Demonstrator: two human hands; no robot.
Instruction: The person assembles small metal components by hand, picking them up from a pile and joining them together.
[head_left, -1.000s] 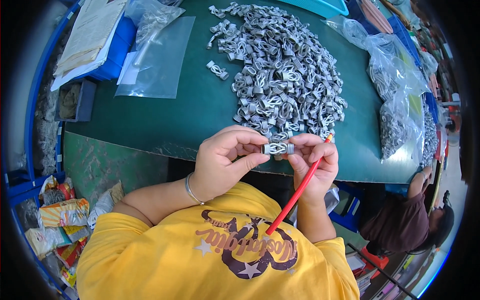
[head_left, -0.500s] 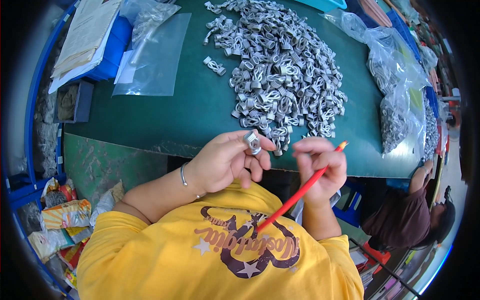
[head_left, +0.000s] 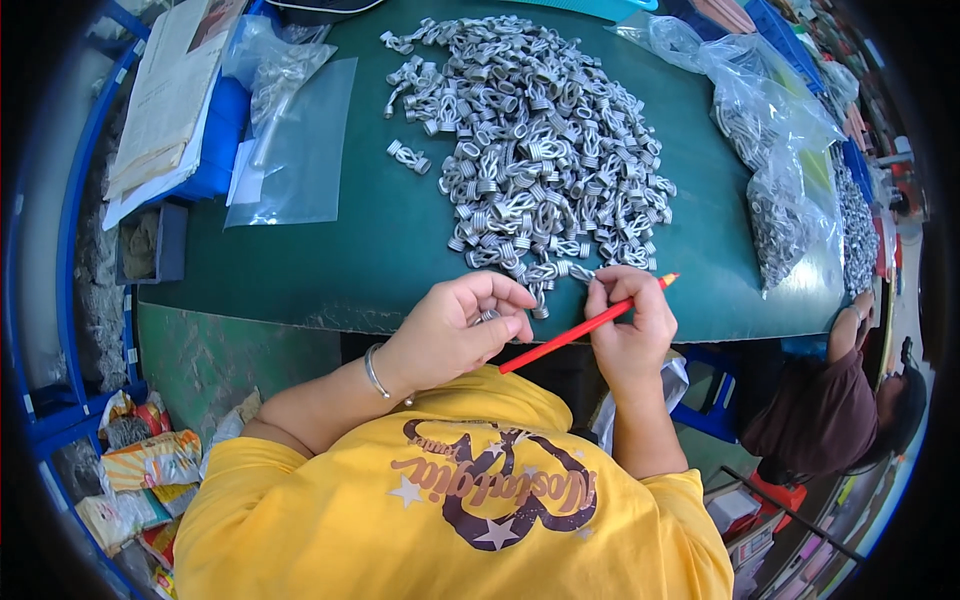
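Observation:
A heap of small silvery twisted metal pieces with ribbed ends lies on the green table. At the heap's near edge, my right hand holds a red pencil slanting down to the left, its sharpened tip up. The thumb and forefinger of that hand meet a twisted metal piece at the edge of the heap; whether they pinch it I cannot tell. To the left, my left hand is curled around another metal piece, mostly hidden by the fingers.
A single metal piece lies left of the heap, near a flat clear plastic bag. Papers rest on a blue bin at far left. Filled plastic bags lie at right; beyond sits another person.
My right hand has moved up to the heap's edge, the pencil lying flatter in it. My left fingers have closed further over the metal piece, which was held up in plain sight.

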